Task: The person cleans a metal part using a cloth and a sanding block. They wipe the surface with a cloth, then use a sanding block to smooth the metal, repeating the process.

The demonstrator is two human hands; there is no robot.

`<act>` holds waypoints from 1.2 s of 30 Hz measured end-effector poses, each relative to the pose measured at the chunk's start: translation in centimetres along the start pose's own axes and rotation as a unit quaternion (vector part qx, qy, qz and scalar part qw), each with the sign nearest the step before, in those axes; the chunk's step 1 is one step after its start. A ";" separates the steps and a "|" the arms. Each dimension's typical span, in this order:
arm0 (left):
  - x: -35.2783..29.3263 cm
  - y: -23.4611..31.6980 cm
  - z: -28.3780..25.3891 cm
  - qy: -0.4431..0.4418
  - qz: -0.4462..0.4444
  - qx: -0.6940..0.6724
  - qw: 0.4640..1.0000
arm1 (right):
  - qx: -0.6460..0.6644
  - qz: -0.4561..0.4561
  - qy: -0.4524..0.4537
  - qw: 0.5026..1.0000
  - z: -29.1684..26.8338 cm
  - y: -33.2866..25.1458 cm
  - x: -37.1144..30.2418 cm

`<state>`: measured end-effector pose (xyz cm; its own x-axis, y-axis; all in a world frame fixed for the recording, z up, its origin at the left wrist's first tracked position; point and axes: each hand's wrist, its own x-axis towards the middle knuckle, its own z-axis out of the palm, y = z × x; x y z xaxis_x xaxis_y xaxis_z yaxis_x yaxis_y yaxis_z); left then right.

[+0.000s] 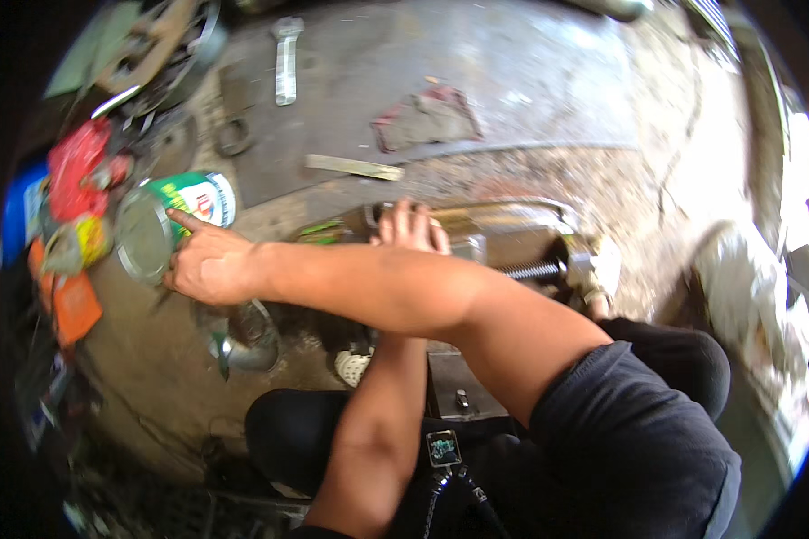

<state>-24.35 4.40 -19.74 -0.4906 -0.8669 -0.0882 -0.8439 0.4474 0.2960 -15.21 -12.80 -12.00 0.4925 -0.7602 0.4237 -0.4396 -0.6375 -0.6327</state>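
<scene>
Green-and-white can (184, 211), on its side with the silvery round end turned left: right at the tip of the outstretched index finger of the right hand (211, 265). Touches the can's wall with that one finger only; other fingers curled loosely toward the palm, clamped on nothing. Looks like an early stage: can merely touched, not gripped or lifted, and its end seems closed, so the handling of it appears wholly ahead.

Right of those fingers, across the reaching forearm: left hand (411, 225), fingers close together and laid over a long yellowish metal bar (503, 216). Cannot tell whether clamped on it or only resting.

Further right of the left fingertips: threaded screw (530, 269). Beyond the fingertips, away from the body: flat metal strip (353, 166), dirty rag (427, 117), wrench (285, 58), dark ring (234, 136). Left of the pointing finger: red bag (76, 166), orange packet (76, 307). Below the right knuckles: shiny metal bowl (247, 346).

Count: one can, one bar, one screw, one strip, one rag, one wrench, one ring, one bowl, two hands.
</scene>
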 end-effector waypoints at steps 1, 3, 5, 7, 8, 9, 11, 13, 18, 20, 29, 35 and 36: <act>0.0 0.0 0.6 0.014 -0.049 -0.031 0.998 | 0.082 0.087 0.092 0.989 -1.4 0.1 -3.0; 0.0 0.0 1.6 0.057 -0.028 -0.042 0.997 | 0.099 0.208 0.268 0.935 -4.9 0.9 -10.9; -0.2 -0.4 2.3 0.068 -0.010 -0.003 0.998 | 0.034 0.371 0.377 0.848 -8.4 1.0 -19.7; -0.4 -0.7 2.7 0.068 -0.026 -0.019 0.997 | -0.050 0.497 0.409 0.764 -11.9 -0.1 -29.4; -0.6 -0.9 2.8 0.069 -0.021 -0.007 0.997 | -0.089 0.516 0.436 0.732 -13.3 -0.6 -33.4; -0.7 -0.9 2.8 0.052 -0.030 -0.004 0.998 | -0.004 0.558 0.470 0.684 -14.5 -2.3 -37.4; -0.7 -0.8 2.6 0.081 -0.018 0.013 0.996 | -0.030 0.575 0.529 0.623 -16.7 -4.3 -43.0; -0.7 -0.5 2.5 0.059 -0.036 0.006 0.998 | 0.034 0.576 0.591 0.563 -18.7 -6.6 -46.4; -0.9 -0.6 1.8 0.069 -0.042 -0.055 0.995 | 0.111 0.555 0.519 0.641 -20.8 -7.9 -43.9; -0.3 -1.6 0.4 -0.011 -0.003 -0.061 0.998 | 0.154 0.534 0.468 0.687 -19.1 -8.8 -40.7; 3.5 -17.4 -19.5 -0.106 0.077 0.043 0.990 | 0.400 0.518 0.324 0.683 -6.7 -14.4 -29.4; -12.2 -29.0 -20.1 -0.128 -0.075 -0.260 0.954 | 0.329 0.460 0.141 0.813 3.7 -15.3 -19.1; -14.8 -31.4 -19.2 -0.035 -0.126 -0.355 0.926 | 0.297 0.492 0.094 0.813 5.2 -15.3 -17.4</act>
<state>13.55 -1.02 -9.50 -0.3317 -0.8963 -0.2944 -0.5901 -0.0463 0.8060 -13.16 10.83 -13.08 -0.0265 -0.9066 -0.4211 -0.0841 0.4218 -0.9028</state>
